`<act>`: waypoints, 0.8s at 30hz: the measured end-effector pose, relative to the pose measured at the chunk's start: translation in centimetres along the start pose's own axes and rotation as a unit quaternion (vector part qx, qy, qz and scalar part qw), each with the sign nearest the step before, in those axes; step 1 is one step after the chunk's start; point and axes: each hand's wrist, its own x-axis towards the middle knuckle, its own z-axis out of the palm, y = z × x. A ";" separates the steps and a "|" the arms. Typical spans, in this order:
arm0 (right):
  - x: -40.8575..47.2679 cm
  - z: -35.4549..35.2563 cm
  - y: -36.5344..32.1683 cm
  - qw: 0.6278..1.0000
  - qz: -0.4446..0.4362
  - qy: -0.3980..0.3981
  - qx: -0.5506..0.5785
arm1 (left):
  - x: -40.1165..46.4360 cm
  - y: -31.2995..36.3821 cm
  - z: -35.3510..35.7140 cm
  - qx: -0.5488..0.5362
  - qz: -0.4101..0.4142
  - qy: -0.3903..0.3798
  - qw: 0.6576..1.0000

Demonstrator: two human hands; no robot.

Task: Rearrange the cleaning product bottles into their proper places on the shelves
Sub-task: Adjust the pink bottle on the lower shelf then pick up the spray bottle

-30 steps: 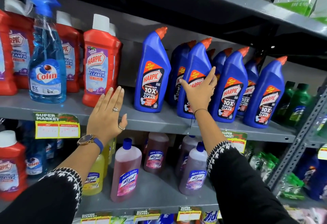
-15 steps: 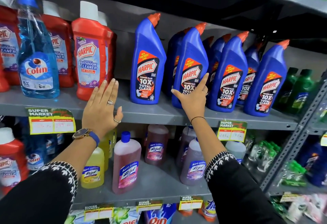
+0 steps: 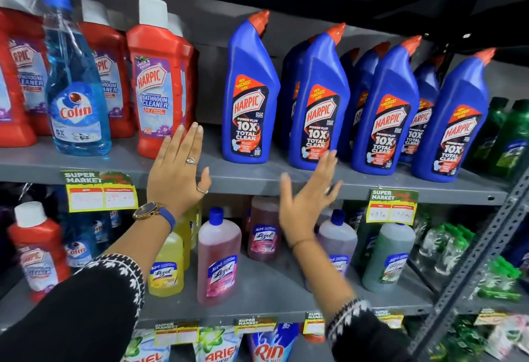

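On the upper grey shelf [image 3: 257,181] stand blue toilet-cleaner bottles [image 3: 320,104] with orange angled caps, all upright in a loose row, one [image 3: 250,95] set a little apart at the left. Further left are red bathroom-cleaner bottles [image 3: 160,90] with white caps, and a clear blue spray bottle [image 3: 76,98] (its label reads Colin) stands just in front of them. Pink [image 3: 219,258], yellow [image 3: 167,267] and green [image 3: 388,258] floor-cleaner bottles stand upright below.

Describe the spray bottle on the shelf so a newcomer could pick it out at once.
Start at the grey middle shelf, the one with blue Harpic toilet cleaner bottles on its right. Go to its left end, where red Harpic bathroom cleaner bottles stand. Among them, at the front, is the Colin spray bottle: the only see-through one there, pale blue, with a blue trigger head instead of a white cap.
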 end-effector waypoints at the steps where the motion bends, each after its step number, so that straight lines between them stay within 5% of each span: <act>1: -3.2 0.5 0.4 0.999 -0.007 -0.036 0.002 | 0.0 0.0 0.0 0.002 0.001 0.002 1.000; 6: -13.4 4.7 1.8 0.953 0.063 -0.289 0.061 | -0.1 -0.1 0.2 0.013 0.003 0.009 1.000; 10: -15.1 7.8 0.7 0.908 0.162 -0.382 0.056 | -0.1 -0.1 0.2 0.019 0.005 0.018 1.000; 24: -13.8 8.6 4.7 0.946 0.199 -0.239 -0.093 | -0.1 -0.1 0.2 0.027 0.003 0.027 0.999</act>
